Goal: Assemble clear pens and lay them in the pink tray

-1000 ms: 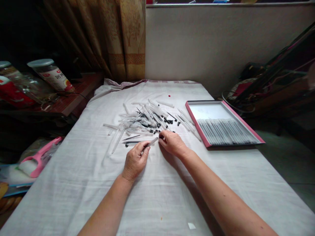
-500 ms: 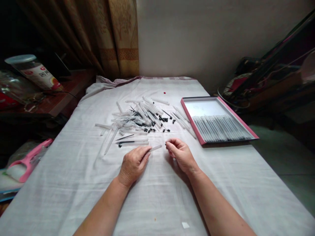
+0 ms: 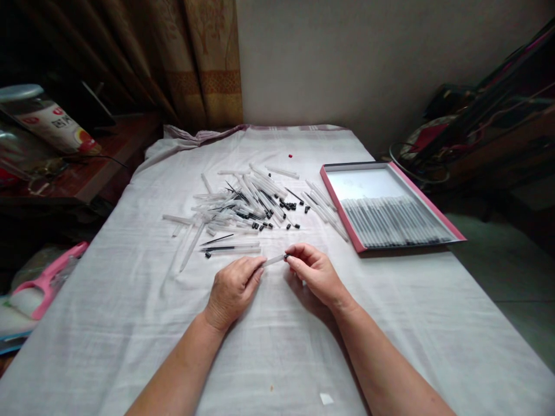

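My left hand (image 3: pixel 236 288) is closed around a translucent pen barrel (image 3: pixel 273 261), whose free end points right. Between the thumb and finger of my right hand (image 3: pixel 314 271) is a small black pen plug (image 3: pixel 287 256), touching that free end; whether it sits inside the barrel I cannot tell. Just beyond my hands lies a pile of clear pen barrels and caps (image 3: pixel 234 211), with dark refills (image 3: pixel 217 240) among them. Several loose black plugs (image 3: pixel 288 205) are scattered on the pile's right side.
A pink-edged box lid (image 3: pixel 342 214) at the right holds a row of assembled-looking pens (image 3: pixel 390 222). All this rests on a white cloth (image 3: pixel 277 346). A tiny red piece (image 3: pixel 290 156) lies at the back. Pink scissors (image 3: pixel 50 280) and a lidded jar (image 3: pixel 52 121) are at the left.
My right hand has moved slightly left, bringing the black plug against the barrel's end. My left hand keeps its hold, and the camera view has shifted a little.
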Demonstrator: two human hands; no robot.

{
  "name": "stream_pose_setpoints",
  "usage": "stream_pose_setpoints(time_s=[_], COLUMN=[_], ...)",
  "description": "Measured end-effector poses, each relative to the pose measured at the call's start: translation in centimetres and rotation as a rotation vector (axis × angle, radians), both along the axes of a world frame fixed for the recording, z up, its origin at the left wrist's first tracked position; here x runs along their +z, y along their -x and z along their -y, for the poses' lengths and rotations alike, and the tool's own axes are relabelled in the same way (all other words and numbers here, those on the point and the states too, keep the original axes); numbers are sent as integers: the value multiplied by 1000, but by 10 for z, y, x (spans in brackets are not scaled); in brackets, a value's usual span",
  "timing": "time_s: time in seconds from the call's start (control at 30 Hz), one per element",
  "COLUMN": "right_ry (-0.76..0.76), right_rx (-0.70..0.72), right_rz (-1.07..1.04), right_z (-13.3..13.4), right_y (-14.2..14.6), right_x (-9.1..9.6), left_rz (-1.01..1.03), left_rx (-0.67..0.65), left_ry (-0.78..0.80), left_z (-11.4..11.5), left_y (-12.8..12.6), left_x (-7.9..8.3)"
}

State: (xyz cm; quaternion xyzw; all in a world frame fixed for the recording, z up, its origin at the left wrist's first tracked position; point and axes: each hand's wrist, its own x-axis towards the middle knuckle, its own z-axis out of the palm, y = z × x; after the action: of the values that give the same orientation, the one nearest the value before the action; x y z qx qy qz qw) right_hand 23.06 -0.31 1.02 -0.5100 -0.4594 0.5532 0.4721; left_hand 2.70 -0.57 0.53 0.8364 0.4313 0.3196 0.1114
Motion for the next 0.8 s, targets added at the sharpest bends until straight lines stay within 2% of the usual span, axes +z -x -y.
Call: stream_pose_setpoints(time_s=[0.17,0.3,0.63,0.8], right_ry=[-219,-371,-389,-332], right_rx=[-33,6,136,127], right_rz=[277,435,664,583], right_z=[3,5,3,5], right_y=[-3,-8,-12,-13], right_x=[-6,-7,0,0], left_rz=[-48,-67,-82,-72], left_rx=[-3,-14,-43,-42], left_ry=[-29,-28,-55,-40], left_z=[0,0,1,0], left_y=[0,1,2,2], left_x=[2,3,1,3])
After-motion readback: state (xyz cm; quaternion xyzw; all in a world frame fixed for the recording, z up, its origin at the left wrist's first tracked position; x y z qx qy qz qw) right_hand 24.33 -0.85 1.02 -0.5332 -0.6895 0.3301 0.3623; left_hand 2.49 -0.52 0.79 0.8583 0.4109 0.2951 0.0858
